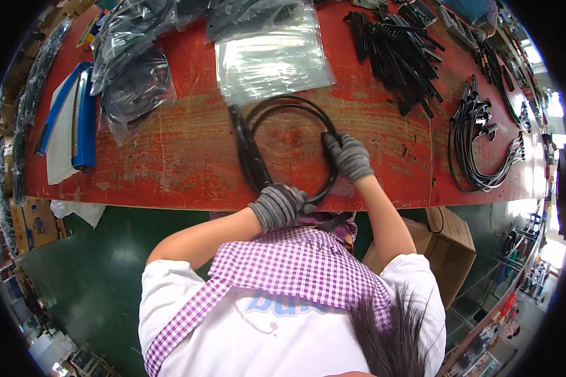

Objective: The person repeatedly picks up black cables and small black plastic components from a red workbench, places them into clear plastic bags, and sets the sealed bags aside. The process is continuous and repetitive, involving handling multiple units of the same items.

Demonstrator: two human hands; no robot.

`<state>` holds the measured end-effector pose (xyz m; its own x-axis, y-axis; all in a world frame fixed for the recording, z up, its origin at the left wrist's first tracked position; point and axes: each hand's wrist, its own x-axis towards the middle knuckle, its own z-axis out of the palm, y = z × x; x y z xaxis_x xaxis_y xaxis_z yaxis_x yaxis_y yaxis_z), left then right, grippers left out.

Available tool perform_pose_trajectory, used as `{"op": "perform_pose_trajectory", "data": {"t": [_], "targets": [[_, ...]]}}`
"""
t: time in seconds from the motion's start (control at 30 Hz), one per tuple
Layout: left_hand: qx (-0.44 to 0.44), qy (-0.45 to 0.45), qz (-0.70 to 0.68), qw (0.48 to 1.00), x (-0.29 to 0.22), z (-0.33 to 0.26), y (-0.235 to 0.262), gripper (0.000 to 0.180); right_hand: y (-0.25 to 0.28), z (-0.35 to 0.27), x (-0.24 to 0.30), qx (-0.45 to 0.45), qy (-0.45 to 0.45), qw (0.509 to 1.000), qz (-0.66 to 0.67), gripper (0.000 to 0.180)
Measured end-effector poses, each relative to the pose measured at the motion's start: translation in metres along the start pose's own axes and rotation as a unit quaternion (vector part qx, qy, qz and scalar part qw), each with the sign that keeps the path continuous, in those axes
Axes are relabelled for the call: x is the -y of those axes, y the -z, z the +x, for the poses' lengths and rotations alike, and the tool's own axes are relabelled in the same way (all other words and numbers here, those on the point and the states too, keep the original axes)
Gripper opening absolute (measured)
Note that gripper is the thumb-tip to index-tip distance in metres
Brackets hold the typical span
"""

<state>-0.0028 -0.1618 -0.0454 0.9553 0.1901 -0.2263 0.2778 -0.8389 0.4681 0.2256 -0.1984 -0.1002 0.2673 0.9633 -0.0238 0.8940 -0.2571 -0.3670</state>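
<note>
We see that our gloved left hand and right hand both grasp the black cable coil; one transparent plastic bag contains black cable.

The left hand (grey-gloved, like the other) curls inward, seemingly closed; the right hand, also curled, sits farther forward, its bare forearm slanting.

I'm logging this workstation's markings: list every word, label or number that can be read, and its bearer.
White shirt: large blue lettering, partly covered; not transcribed here.
Purple checked apron: dark marks, too unclear to read.
Cardboard carton at left: dark print, too small to read.
</note>
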Motion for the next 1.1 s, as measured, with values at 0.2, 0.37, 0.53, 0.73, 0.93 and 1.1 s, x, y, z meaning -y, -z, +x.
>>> {"op": "perform_pose_trajectory", "data": {"t": [0.2, 0.37, 0.53, 0.73, 0.93, 1.1], "targets": [[-0.263, 0.236, 0.211, 0.911, 0.016, 0.031, 0.033, 0.058, 0.004, -0.027, 0.032, -0.175, -0.033, 0.982, -0.058, 0.035], [-0.28, 0.467, 0.073, 0.836, 0.088, -0.006, 0.022, 0.091, -0.007, -0.033, 0.023, -0.186, -0.06, 0.98, -0.045, 0.034], [-0.296, 0.497, 0.029, 0.815, 0.085, -0.018, 0.01, 0.091, -0.009, -0.048, 0.027, -0.144, -0.039, 0.988, 0.045, 0.039], [-0.259, 0.25, 0.046, 0.932, 0.043, 0.034, 0.002, 0.079, -0.025, -0.045, 0.042, -0.136, -0.031, 0.99, -0.028, 0.048], [-0.298, 0.204, 0.037, 0.932, 0.054, 0.048, 0.002, 0.077, -0.025, -0.042, 0.038, -0.13, -0.029, 0.991, 0.011, 0.045], [-0.293, 0.305, 0.012, 0.906, 0.073, -0.006, 0.006, 0.078, -0.014, -0.047, 0.048, -0.106, 0.024, 0.993, 0.051, 0.041]]}}
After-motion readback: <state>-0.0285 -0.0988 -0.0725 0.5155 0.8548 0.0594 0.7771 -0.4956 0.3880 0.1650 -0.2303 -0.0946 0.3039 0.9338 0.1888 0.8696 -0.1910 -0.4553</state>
